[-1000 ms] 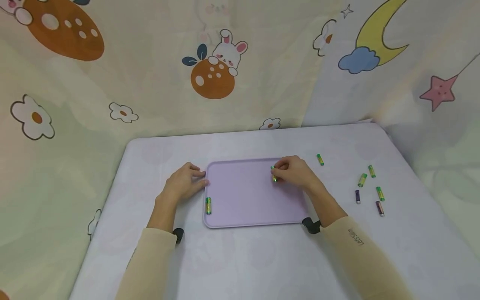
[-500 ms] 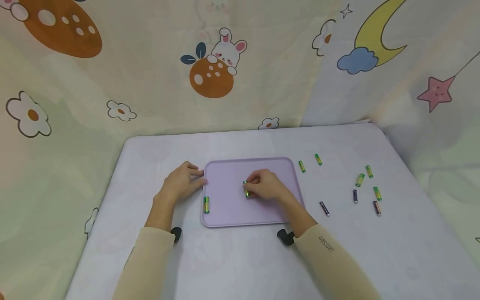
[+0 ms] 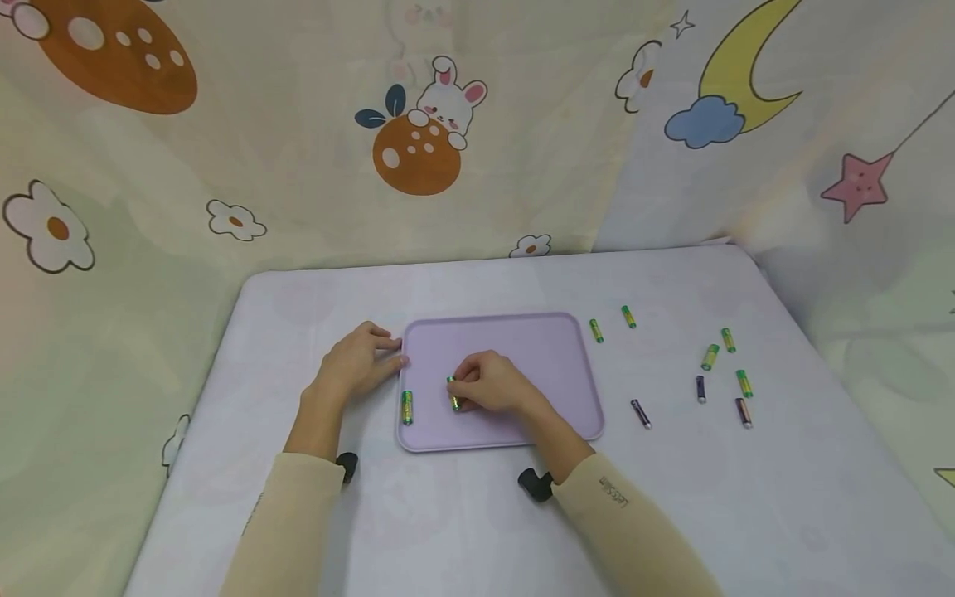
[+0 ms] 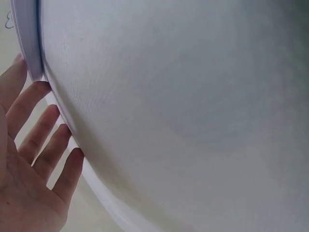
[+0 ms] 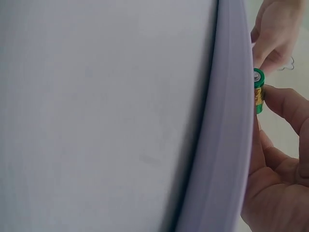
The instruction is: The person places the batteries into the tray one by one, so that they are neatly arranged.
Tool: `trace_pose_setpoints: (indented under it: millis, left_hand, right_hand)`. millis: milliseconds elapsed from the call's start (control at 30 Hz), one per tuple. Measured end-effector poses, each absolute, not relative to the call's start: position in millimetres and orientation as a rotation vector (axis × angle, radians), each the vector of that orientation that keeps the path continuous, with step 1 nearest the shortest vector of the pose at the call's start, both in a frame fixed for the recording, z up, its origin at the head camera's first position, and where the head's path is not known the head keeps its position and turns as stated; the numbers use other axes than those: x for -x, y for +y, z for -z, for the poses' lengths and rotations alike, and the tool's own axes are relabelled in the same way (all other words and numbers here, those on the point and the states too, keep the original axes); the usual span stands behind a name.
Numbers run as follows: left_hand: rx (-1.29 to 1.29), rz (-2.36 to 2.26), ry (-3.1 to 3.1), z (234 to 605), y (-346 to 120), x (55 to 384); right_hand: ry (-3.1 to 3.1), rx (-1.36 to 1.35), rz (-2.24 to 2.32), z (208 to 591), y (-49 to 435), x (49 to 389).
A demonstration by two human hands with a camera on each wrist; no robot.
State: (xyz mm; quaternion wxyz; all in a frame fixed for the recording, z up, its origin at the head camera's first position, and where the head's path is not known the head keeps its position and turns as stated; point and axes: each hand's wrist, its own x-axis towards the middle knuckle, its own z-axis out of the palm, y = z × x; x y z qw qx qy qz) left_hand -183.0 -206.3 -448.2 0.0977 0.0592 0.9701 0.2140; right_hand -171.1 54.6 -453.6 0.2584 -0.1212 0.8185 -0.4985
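A green-and-gold battery is pinched between the thumb and fingers of my right hand, over the left part of the lilac tray. In the right wrist view that battery shows beyond the tray's rim. Another green battery lies along the tray's left side, lengthwise to the edge. My left hand rests at the tray's left edge, with thumb and forefinger touching the rim. The left wrist view shows the fingers of the left hand loosely extended and spread.
Right of the tray, two green batteries lie near its far corner and a dark battery lies closer to me. Farther right is a loose group of green batteries and dark ones. A printed cloth backdrop rises behind the table.
My right hand has carried the green battery leftward across the tray and nearer to me. My left hand has stayed at the tray's left edge.
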Motion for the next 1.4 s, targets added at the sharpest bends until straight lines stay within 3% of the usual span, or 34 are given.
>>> trace_pose_setpoints:
  millis: [933, 1400]
  left_hand:
    - [-0.207, -0.618, 2.897, 448, -209, 184]
    - [-0.194, -0.643, 2.892, 449, -208, 183]
  right_hand:
    - [2.314, 0.308, 1.303, 456, 6, 156]
    - [2.314, 0.347, 1.259, 454, 10, 155]
